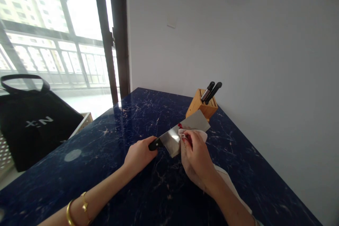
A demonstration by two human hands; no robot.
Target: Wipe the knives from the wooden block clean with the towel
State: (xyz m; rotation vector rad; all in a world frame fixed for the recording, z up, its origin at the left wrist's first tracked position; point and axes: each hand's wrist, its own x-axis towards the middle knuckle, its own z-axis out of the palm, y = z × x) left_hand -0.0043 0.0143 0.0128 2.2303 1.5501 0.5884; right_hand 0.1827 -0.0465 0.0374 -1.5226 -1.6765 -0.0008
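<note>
My left hand (139, 155) is wrapped round the black handle of a steel cleaver (185, 130), holding the wide blade just above the dark blue marble table (148, 113). My right hand (197, 159) is closed on a white cloth (194, 135) and presses it against the blade's flat side. A red mark shows on the blade next to the cloth. More of the white cloth trails back under my right wrist. Gold bangles sit on my left wrist.
A wooden knife block (202, 105) with two black-handled knives stands by the grey wall behind the cleaver. A black tote bag (31, 120) sits on a white crate to the left of the table. A window with a dark frame (116, 35) is at the back left.
</note>
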